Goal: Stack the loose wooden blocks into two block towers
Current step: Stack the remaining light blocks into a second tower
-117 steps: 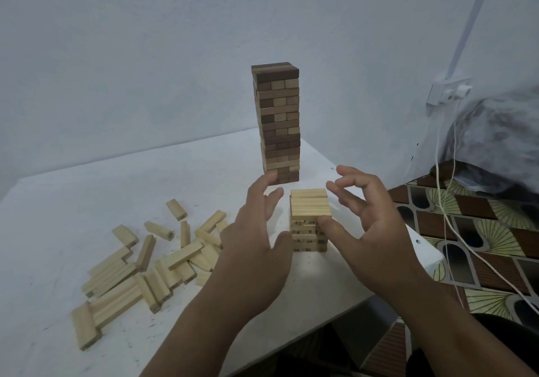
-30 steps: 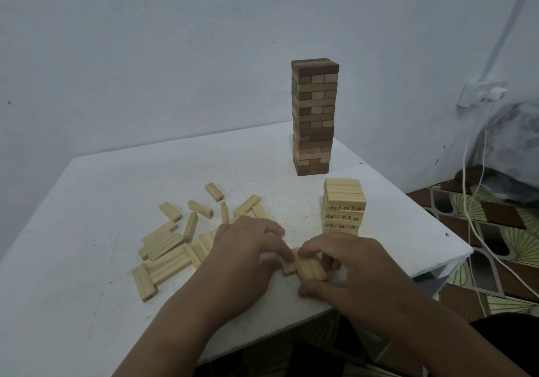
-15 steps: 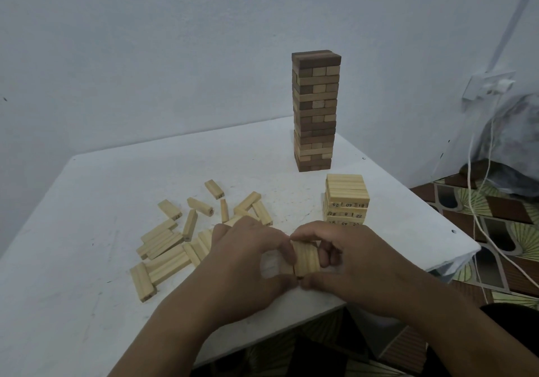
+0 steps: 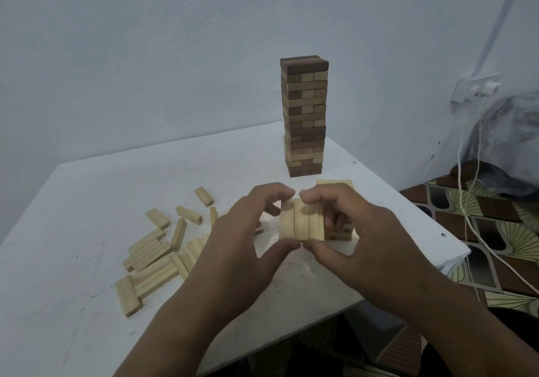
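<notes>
Three pale wooden blocks (image 4: 302,223) are pressed side by side in a flat row, lifted above the white table (image 4: 87,201). My left hand (image 4: 248,242) pinches the row's left part between thumb and fingers. My right hand (image 4: 358,236) pinches its right part the same way. Behind them a short pale tower (image 4: 335,184) stands mostly hidden by my right hand. A tall tower of dark and light blocks (image 4: 304,117) rises at the table's far right. Several loose pale blocks (image 4: 154,254) lie scattered at the left.
The table's right corner and front edge lie close to my hands. A patterned floor (image 4: 495,230) shows to the right, with white cables (image 4: 472,216) hanging from a wall socket (image 4: 475,89). A dark bundle (image 4: 510,143) sits at the far right.
Both hands have raised the row of three blocks from near the table up in front of the short pale tower, and the row's broad face now shows.
</notes>
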The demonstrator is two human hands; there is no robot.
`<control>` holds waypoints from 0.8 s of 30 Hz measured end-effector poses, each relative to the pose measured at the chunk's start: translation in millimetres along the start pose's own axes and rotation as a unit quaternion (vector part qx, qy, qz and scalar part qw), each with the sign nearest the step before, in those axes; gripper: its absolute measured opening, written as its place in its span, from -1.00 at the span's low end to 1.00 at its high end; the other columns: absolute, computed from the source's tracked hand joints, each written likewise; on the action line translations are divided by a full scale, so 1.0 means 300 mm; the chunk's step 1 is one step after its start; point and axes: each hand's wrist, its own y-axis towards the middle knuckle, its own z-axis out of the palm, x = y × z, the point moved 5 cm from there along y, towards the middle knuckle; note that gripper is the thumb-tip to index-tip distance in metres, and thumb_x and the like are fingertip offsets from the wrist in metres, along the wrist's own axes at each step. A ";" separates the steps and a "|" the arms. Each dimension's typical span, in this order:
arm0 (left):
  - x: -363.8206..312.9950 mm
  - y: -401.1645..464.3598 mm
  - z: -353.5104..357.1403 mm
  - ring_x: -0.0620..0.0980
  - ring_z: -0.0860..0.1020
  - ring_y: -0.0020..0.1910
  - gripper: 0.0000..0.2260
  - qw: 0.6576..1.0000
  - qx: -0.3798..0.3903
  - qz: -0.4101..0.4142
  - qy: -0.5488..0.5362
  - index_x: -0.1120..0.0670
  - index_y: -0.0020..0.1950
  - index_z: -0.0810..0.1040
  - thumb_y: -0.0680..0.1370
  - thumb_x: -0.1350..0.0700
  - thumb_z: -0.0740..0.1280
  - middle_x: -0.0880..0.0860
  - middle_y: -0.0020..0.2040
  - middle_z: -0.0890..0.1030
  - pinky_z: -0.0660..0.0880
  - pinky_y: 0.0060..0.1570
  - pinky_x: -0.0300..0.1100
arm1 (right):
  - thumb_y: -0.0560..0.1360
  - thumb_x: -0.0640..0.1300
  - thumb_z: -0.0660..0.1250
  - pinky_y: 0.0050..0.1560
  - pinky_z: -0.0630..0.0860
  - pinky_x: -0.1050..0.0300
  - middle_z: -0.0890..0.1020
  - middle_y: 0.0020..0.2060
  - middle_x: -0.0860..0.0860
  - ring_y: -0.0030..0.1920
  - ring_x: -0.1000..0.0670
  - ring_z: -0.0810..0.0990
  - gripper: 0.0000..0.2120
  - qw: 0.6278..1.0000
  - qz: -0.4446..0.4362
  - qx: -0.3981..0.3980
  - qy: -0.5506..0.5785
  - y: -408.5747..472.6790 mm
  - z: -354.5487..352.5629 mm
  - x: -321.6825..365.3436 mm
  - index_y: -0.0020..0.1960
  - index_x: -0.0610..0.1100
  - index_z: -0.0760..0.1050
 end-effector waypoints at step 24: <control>-0.044 0.200 0.193 -0.18 0.30 0.38 -0.46 0.996 0.029 -0.086 -0.004 -0.40 0.34 0.10 0.45 -0.22 0.30 -0.26 0.40 0.36 0.15 0.30 -0.14 | 0.46 0.02 0.42 -0.02 0.45 0.35 0.42 0.29 0.30 0.11 0.22 0.44 -0.29 0.995 0.056 0.037 -0.069 0.073 -0.114 -0.202 0.41 0.34 0.08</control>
